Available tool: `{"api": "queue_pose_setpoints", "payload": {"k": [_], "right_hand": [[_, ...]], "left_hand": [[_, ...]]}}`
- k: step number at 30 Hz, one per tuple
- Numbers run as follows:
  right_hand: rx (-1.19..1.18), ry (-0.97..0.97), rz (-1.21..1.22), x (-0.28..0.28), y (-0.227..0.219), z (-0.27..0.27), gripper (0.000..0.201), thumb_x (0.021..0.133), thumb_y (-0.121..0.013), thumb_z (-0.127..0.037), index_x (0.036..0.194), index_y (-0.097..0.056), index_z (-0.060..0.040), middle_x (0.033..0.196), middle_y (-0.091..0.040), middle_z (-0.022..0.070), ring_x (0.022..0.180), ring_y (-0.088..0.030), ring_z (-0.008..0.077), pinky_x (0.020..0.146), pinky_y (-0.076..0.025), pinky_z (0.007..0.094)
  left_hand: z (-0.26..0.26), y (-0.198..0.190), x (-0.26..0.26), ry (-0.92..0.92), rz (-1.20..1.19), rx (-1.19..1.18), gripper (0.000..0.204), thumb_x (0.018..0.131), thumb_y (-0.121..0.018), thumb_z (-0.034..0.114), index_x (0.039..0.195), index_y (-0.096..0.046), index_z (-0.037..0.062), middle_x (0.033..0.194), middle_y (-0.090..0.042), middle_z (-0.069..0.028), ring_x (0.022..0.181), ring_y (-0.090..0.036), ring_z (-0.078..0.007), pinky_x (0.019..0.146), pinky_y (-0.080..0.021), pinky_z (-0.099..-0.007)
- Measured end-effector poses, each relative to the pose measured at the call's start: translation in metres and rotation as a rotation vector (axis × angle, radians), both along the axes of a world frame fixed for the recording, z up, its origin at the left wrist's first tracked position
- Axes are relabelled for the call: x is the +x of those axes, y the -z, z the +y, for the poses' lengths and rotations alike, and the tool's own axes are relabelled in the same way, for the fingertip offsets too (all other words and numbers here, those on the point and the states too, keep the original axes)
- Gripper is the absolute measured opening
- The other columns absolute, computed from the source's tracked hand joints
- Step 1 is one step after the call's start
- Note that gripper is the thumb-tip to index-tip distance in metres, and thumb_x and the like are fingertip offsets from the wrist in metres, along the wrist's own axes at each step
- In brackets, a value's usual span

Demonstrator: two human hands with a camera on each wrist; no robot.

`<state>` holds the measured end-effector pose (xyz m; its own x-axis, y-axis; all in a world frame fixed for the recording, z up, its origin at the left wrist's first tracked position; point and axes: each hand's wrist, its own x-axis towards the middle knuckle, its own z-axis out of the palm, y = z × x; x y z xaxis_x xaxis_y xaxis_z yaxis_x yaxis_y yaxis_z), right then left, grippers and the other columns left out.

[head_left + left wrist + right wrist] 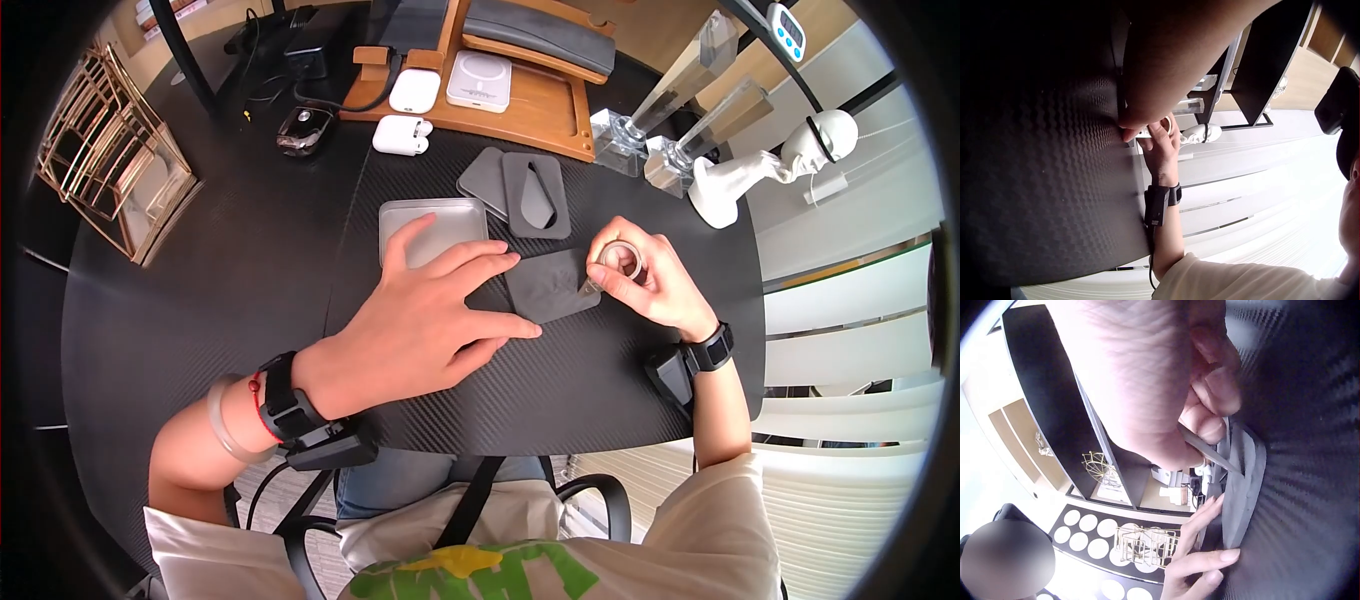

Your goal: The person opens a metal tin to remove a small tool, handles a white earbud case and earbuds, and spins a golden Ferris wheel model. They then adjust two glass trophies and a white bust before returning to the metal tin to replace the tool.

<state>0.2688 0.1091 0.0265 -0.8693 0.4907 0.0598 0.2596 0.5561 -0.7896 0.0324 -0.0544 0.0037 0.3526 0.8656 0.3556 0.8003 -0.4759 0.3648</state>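
A dark grey rounded sheet (pixel 545 290) lies on the desk between the hands. My left hand (pixel 415 320), fingers spread, touches its left edge with the fingertips and partly covers a silver tin (pixel 462 222). My right hand (pixel 655 280) pinches a slim metal tool with a ring-shaped end (pixel 622 260) at the sheet's right side. From the right wrist, the tool's pointed blade (pixel 1225 461) meets the surface of the sheet (pixel 1244 494); whether it goes in, I cannot tell. Behind the sheet lie two more grey pieces, the front one (pixel 560 180) with a teardrop-shaped cutout.
At the back stands a wooden stand (pixel 560 110) with a white charger (pixel 480 80). White earphone cases (pixel 398 135) lie beside it. Crystal trophies (pixel 620 140) and a white figurine (pixel 715 190) stand at the back right, a wire rack (pixel 110 170) at the left.
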Motion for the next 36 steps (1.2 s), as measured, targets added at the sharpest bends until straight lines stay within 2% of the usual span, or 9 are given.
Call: {"api": "queue_pose_setpoints", "payload": {"k": [6,12,14,18,21,25,27,31,36], "right_hand": [[0.089,0.072,0.073,0.002,0.008,0.007,0.01,0.091,-0.064,-0.007,0.096,-0.056,-0.0041,0.058,-0.05,-0.0025,0.051,-0.043,0.0041,0.047,-0.031,0.0228],[0.013,0.052,0.042,-0.006,0.009,-0.005,0.01,0.092,-0.064,-0.009,0.096,-0.056,-0.0044,0.059,-0.048,-0.004,0.052,-0.039,0.0029,0.047,-0.03,0.0219],[0.112,0.09,0.068,-0.006,0.012,0.001,0.011,0.093,-0.064,-0.01,0.097,-0.055,-0.0044,0.06,-0.049,-0.0041,0.053,-0.039,0.0024,0.048,-0.03,0.0216],[0.097,0.193,0.14,-0.008,0.012,-0.003,0.01,0.093,-0.064,-0.01,0.098,-0.057,-0.0047,0.062,-0.051,-0.0044,0.053,-0.042,0.0017,0.047,-0.031,0.0214],[0.008,0.168,0.102,-0.013,0.006,-0.011,0.011,0.093,-0.064,-0.01,0.099,-0.057,-0.0047,0.062,-0.051,-0.0044,0.055,-0.043,0.0014,0.048,-0.032,0.0207],[0.032,0.137,0.043,-0.008,0.011,-0.005,0.012,0.093,-0.065,-0.011,0.099,-0.057,-0.0048,0.063,-0.052,-0.0043,0.055,-0.045,0.0015,0.048,-0.033,0.0204],[0.071,0.086,0.095,-0.005,0.014,0.0,0.013,0.093,-0.065,-0.012,0.099,-0.056,-0.0047,0.063,-0.052,-0.0042,0.055,-0.046,0.002,0.048,-0.035,0.0204],[0.008,0.131,0.061,-0.011,0.007,-0.01,0.011,0.092,-0.064,-0.009,0.097,-0.056,-0.0047,0.063,-0.053,-0.0034,0.054,-0.047,0.0026,0.049,-0.036,0.0207],[0.16,0.173,0.066,-0.01,0.007,-0.008,0.011,0.092,-0.064,-0.009,0.098,-0.056,-0.0046,0.066,-0.056,-0.0016,0.055,-0.048,0.0026,0.049,-0.037,0.0209]], "left_hand": [[0.0,0.0,0.0,0.004,-0.006,0.005,0.028,0.083,-0.071,0.022,0.107,-0.074,0.0368,0.129,-0.058,-0.0046,0.129,-0.048,-0.0215,0.11,-0.018,-0.0592],[0.0,0.0,0.0,-0.001,-0.011,-0.002,0.028,0.083,-0.07,0.021,0.107,-0.074,0.0367,0.129,-0.058,-0.0049,0.129,-0.048,-0.0217,0.111,-0.018,-0.059],[0.0,0.001,0.0,0.001,-0.01,0.003,0.028,0.083,-0.07,0.021,0.107,-0.074,0.0368,0.129,-0.058,-0.005,0.129,-0.048,-0.0217,0.111,-0.018,-0.059],[0.0,0.0,0.0,-0.001,-0.007,0.01,0.03,0.083,-0.07,0.021,0.108,-0.073,0.0373,0.129,-0.058,-0.0049,0.129,-0.048,-0.0215,0.111,-0.018,-0.0588],[0.0,0.001,0.0,-0.001,-0.005,0.013,0.03,0.083,-0.07,0.021,0.108,-0.073,0.0375,0.129,-0.058,-0.0049,0.129,-0.048,-0.0214,0.111,-0.018,-0.0584],[0.0,0.002,0.0,0.0,-0.007,0.008,0.03,0.083,-0.07,0.021,0.108,-0.073,0.0373,0.13,-0.057,-0.0049,0.128,-0.048,-0.0214,0.111,-0.018,-0.0582],[0.0,0.002,-0.001,0.0,-0.01,0.011,0.03,0.083,-0.07,0.021,0.108,-0.073,0.0372,0.13,-0.057,-0.005,0.128,-0.048,-0.0214,0.111,-0.019,-0.0582],[0.001,0.002,0.0,0.002,-0.018,0.012,0.03,0.083,-0.07,0.02,0.108,-0.073,0.0368,0.129,-0.058,-0.0051,0.128,-0.048,-0.0216,0.111,-0.018,-0.0583],[0.0,0.002,0.0,0.005,-0.008,0.01,0.029,0.084,-0.07,0.021,0.107,-0.073,0.0366,0.129,-0.057,-0.005,0.128,-0.048,-0.0216,0.111,-0.018,-0.0586]]}}
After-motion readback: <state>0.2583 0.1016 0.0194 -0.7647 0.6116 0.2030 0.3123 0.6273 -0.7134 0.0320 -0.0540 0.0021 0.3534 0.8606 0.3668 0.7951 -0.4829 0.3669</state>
